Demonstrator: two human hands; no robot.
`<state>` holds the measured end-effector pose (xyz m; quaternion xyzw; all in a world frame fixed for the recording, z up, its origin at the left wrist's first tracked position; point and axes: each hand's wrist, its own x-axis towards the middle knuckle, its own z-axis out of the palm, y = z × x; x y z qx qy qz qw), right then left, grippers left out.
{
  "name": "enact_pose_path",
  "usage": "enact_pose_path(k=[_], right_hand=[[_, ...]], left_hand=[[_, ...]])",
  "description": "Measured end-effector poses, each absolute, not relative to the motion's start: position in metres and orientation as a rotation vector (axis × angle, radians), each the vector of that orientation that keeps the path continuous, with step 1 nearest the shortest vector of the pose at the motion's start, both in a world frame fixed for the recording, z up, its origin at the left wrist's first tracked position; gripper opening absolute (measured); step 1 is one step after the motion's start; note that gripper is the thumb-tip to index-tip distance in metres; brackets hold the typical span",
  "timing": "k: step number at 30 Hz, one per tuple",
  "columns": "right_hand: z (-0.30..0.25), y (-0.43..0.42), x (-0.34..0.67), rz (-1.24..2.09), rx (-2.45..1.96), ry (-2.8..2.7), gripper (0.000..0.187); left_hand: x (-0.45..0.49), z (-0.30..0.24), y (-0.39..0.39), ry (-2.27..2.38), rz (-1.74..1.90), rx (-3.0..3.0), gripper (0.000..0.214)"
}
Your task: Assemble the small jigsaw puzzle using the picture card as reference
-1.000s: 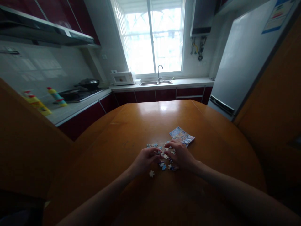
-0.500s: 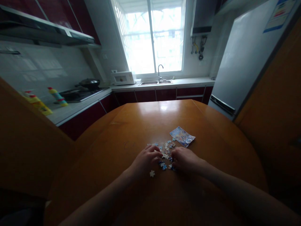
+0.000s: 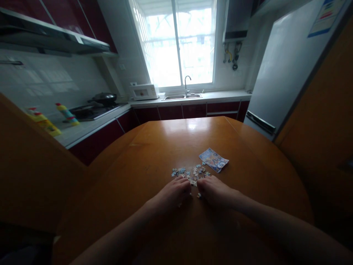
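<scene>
Head view: left hand (image 3: 176, 189), right hand (image 3: 211, 187) now closer together beside puzzle pieces (image 3: 193, 182).

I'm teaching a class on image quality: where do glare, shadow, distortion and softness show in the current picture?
Head view: the window burns out to white, with glare on the far part of the table; head view: the near part falls into shadow; head view: the fridge leans, apparently from wide-angle distortion; head view: small puzzle pieces look soft.

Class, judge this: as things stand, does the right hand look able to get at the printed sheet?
Probably yes: the printed sheet lies just beyond the right hand; only small puzzle pieces lie nearby, and the left hand is off to the side.
</scene>
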<state>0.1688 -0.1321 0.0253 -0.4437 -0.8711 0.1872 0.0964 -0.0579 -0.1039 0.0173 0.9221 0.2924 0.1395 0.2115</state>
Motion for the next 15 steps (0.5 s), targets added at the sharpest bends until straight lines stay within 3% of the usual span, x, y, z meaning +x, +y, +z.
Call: enact_pose_path(k=[6,11,15], right_hand=[[0.024,-0.107,0.177,0.741,-1.436,-2.218,0.02],[0.023,-0.088,0.195,0.879,-1.527,-2.193,0.009],[0.028,-0.085,0.208,0.807,-1.567,-2.243,0.006]], left_hand=[[-0.057,0.029,-0.107,0.746,0.459,2.468,0.017],[-0.059,0.023,-0.104,0.782,0.488,2.479,0.029],[-0.059,0.013,-0.101,0.857,0.565,2.59,0.025]])
